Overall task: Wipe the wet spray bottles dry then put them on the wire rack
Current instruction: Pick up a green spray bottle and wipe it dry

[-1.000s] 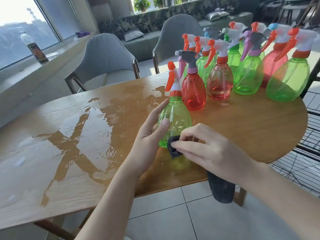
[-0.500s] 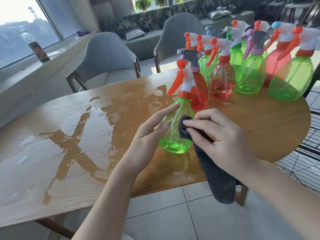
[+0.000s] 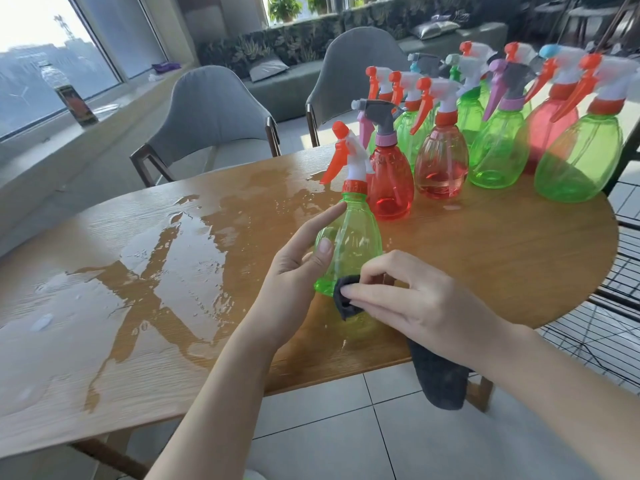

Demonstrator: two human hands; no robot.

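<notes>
1. A wide puddle covered the left part of the wooden table; setting a dried bottle back near it would likely wet it again.
2. The left hand gripped the green spray bottle near the table's front edge, thumb and forefinger curled round its body; a wet, slick wall could slip.
3. The right hand pinched a dark cloth against the bottle's base; its hanging tail might snag.
4. Crowded spray bottles stood far right and could topple; the wire rack waited beyond the table's right edge.
</notes>
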